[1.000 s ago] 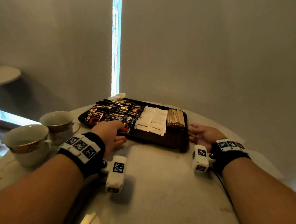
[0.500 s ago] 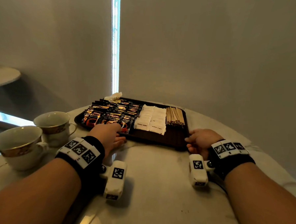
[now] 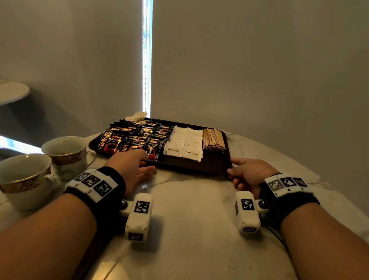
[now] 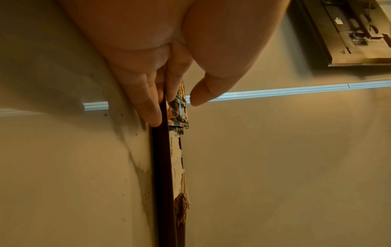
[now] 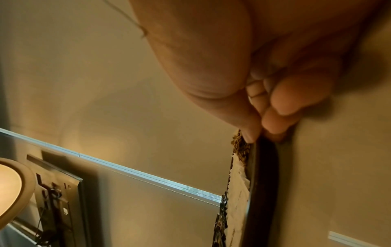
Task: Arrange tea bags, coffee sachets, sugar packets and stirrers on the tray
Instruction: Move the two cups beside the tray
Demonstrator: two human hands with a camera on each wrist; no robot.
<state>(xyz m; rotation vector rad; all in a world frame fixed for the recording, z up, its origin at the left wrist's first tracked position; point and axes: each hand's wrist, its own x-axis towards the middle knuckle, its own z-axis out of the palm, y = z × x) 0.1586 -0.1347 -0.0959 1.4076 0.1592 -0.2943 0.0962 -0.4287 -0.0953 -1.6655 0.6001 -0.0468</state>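
Your left fingers (image 4: 152, 107) pinch the tray (image 3: 199, 166) near edge, thumb above the coffee sachets (image 3: 132, 141). Your right hand (image 3: 249, 172) curls round the near right corner, likely gripping it, though the view is blurred. Tray sits on the tabletop (image 3: 195, 236): sachets left, sugar packets (image 3: 185, 142) middle, stirrers (image 3: 213, 139) right. Two cups (image 3: 67, 153) stand left of it.
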